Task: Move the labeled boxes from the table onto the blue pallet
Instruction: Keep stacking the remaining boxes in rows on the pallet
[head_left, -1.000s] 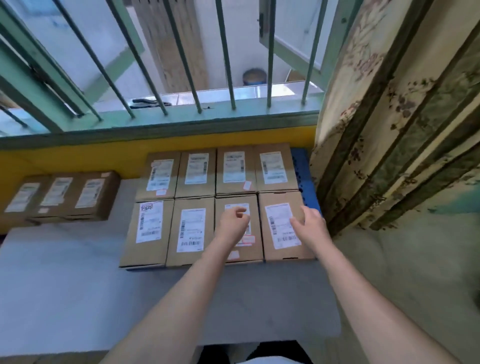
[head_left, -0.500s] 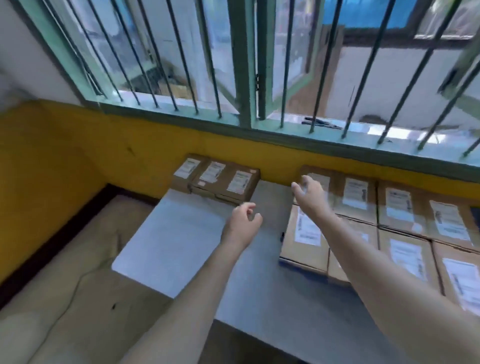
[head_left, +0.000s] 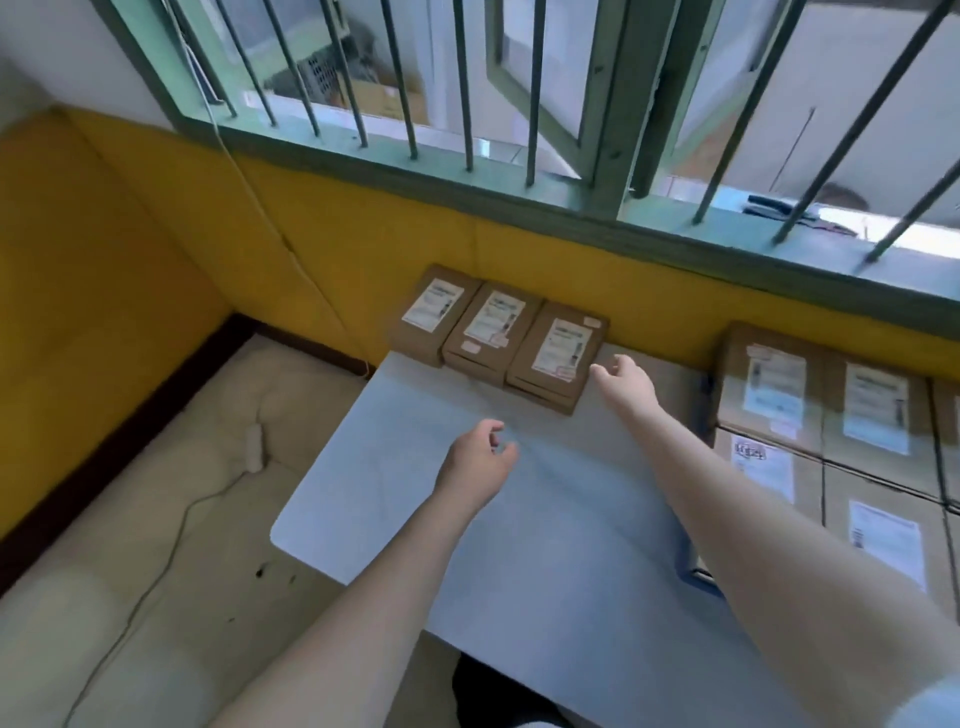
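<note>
Two bare forearms reach out over a pale grey tabletop (head_left: 415, 493). The left hand (head_left: 480, 460) hovers loosely curled and empty; the right hand (head_left: 626, 382), fingers spread, nears three brown labelled cardboard boxes (head_left: 498, 332) at the table's far edge. More labelled cartons (head_left: 826, 415) cover the blue pallet (head_left: 701, 574) at right. Behind, a yellow wall (head_left: 156, 234) meets a green barred window (head_left: 467, 93).

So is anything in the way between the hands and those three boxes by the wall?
Nothing visible. The right hand is open just beside the nearest box, and only bare table lies between the left hand and the boxes.
</note>
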